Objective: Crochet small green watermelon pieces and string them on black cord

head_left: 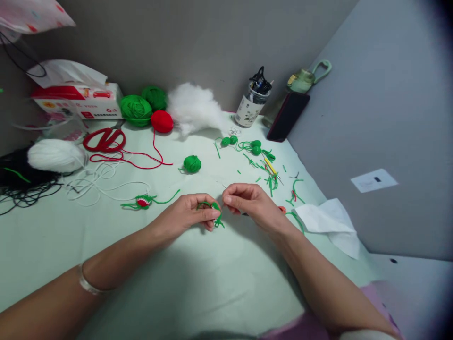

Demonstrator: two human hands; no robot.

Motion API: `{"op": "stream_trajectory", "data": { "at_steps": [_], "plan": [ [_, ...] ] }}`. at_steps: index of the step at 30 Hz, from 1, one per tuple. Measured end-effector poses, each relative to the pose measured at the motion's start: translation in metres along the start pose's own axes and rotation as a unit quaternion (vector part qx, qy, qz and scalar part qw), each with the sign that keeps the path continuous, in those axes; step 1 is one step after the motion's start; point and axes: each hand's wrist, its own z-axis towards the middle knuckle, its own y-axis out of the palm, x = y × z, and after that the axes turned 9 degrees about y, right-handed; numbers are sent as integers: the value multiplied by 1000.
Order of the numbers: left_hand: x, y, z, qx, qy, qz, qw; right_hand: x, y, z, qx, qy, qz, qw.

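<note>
Near the middle of the table, my left hand (189, 213) pinches a small green crochet piece (217, 218) between thumb and fingers, with loose yarn ends hanging from it. Close beside it, my right hand (249, 203) has thumb and forefinger pressed together on a thin needle (224, 186), whose slim end shows above the fingertips. The rest of the needle is hidden by the fingers. A second crochet piece (143, 202), red, white and green with long yarn tails, lies left of my left hand. Just beyond the hands sits a small green yarn ball (192, 164).
Red scissors (104, 140), white yarn (56, 155), a red yarn ball (162, 122) and white stuffing (194, 109) lie left and back. To the right are a yellow-handled crochet hook (270, 165), green scraps, a tissue (329, 226), a pen jar (249, 111) and a leaning phone (288, 116).
</note>
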Motion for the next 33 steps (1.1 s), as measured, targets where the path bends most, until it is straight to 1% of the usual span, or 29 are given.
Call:
{"op": "stream_trajectory", "data": {
  "at_steps": [3, 5, 9, 12, 14, 16, 19, 20, 21, 22, 24, 25, 26, 27, 28, 33],
  "plan": [
    [1, 2, 0, 8, -1, 16, 1000, -2, 4, -2, -23, 9, -19, 1000],
    [3, 4, 0, 0, -7, 41, 999, -1, 6, -2, -16, -4, -6, 1000],
    [7, 1, 0, -18, -15, 92, 995, 5, 10, -1, 28, -29, 32, 999],
    [7, -2, 0, -33, -6, 90, 995, 7, 16, -1, 38, -36, 37, 998],
    [5, -2, 0, -30, 0, 81, 996, 7, 18, 1, 46, -39, 43, 997],
    [3, 1, 0, -34, -11, 72, 997, 6, 14, 4, 74, -41, 62, 995],
    [-1, 6, 0, -77, -46, 65, 994, 4, 4, 8, 131, -51, 110, 984],
    [-1, 7, 0, -87, -51, 63, 993, 4, 2, 8, 130, -48, 124, 983],
    [-1, 7, 0, -91, -49, 59, 993, 3, 0, 8, 108, -37, 136, 984],
    [-1, 6, 0, -91, -44, 55, 993, 3, 0, 7, 69, -18, 146, 987],
    [0, 3, 1, -91, -35, 47, 994, 2, 1, 4, -28, 32, 161, 986],
    [0, 1, 1, -92, -33, 44, 994, 2, 1, 3, -68, 50, 168, 982],
    [0, 0, 1, -94, -33, 43, 994, 3, 1, 3, -93, 61, 175, 978],
    [1, -1, 1, -97, -34, 44, 994, 3, -1, 3, -99, 63, 183, 976],
    [1, -2, 1, -103, -38, 45, 993, 3, -3, 4, -90, 57, 195, 975],
    [2, -2, 0, -120, -59, 35, 990, 2, -20, 11, 18, 1, 270, 963]
  ]
}}
